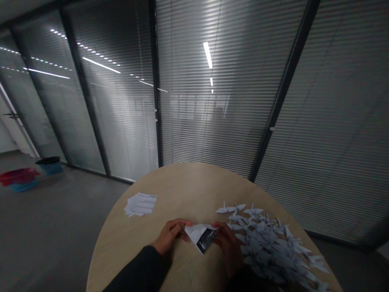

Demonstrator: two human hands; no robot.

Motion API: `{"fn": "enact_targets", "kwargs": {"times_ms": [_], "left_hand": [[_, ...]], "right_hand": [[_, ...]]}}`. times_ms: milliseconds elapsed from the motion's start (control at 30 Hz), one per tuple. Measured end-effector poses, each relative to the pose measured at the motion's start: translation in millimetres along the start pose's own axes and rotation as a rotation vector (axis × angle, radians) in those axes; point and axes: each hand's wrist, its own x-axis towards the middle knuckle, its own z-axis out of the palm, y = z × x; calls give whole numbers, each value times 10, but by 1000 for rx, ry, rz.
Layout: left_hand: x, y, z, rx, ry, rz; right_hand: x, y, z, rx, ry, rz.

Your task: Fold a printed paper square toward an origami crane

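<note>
- Folded paper (199, 234): near the front of a round wooden table (191, 182), between the 2 hands, roughly triangular, 1 point directed toward the person. White surface on its left part, dark printed panel on its right part; print too small to read.
- Left hand (172, 236): clamped on the upper left corner of the paper, thumb and fingers pinching it; remaining fingers curled beneath and beside it.
- Right hand (228, 243): clamped on the upper right corner, fingertips closed on the edge; cannot tell how the thumb sits, dim lighting.
- Hands are apart from each other, with the paper spanning the gap. Dark sleeves (142, 267) cover both forearms.
- Paper cranes (270, 247): large heap on the right side of the table, just beside the right hand, overlapping, pale; a few lie at the heap's far left edge. Count not possible.
- Paper sheets (141, 204): loose, fanned stack on the left side of the table, well apart from the cranes, printed lines on the top sheet.
- Background: glass partition with blinds (209, 129) behind the table; on the floor at far left, 2 bins, 1 with a red liner (20, 176), 1 with a black liner (48, 160).
</note>
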Motion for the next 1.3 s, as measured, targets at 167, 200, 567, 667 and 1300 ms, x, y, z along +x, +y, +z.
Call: {"fn": "enact_targets", "kwargs": {"times_ms": [167, 200, 567, 667, 1300], "left_hand": [[22, -48, 15, 111, 64, 29], [26, -59, 10, 148, 76, 41], [-115, -24, 17, 606, 131, 439], [-125, -28, 18, 666, 84, 547], [-111, -19, 129, 306, 130, 214]], "right_hand": [[-15, 28, -2, -83, 7, -76], [-21, 26, -9, -123, 20, -117], [-23, 137, 50, -513, 37, -633], [-17, 220, 93, -668, 33, -845], [-109, 293, 127, -787, -21, -713]]}}
